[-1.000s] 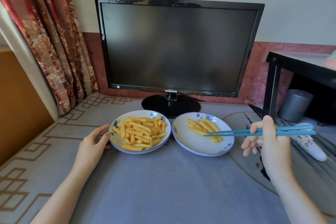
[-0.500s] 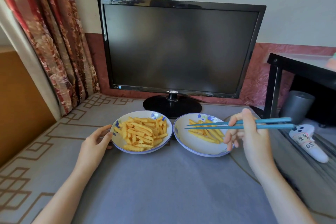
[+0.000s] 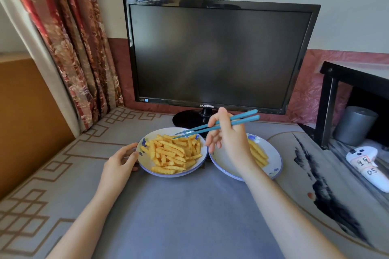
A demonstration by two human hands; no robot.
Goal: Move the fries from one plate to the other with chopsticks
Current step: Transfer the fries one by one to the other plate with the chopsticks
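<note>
Two white plates with blue flower rims stand side by side on the grey table mat. The left plate (image 3: 145, 167) holds a heap of crinkle-cut fries (image 3: 172, 152). A few fries (image 3: 258, 152) lie on the right plate (image 3: 274, 161). My right hand (image 3: 228, 136) grips a pair of blue chopsticks (image 3: 210, 126); their tips hover over the far side of the heap, slightly apart, with no fry between them. My left hand (image 3: 120, 161) rests against the left plate's rim, fingers loosely bent.
A black monitor (image 3: 219, 54) on a round stand rises just behind the plates. A curtain (image 3: 69, 44) hangs at the left. At the right are a black side table (image 3: 355, 78), a grey cup (image 3: 354, 125) and a white controller (image 3: 366, 166).
My right hand has swung the chopsticks leftward, from over the right plate to over the heap on the left plate. The left hand has stayed at the rim.
</note>
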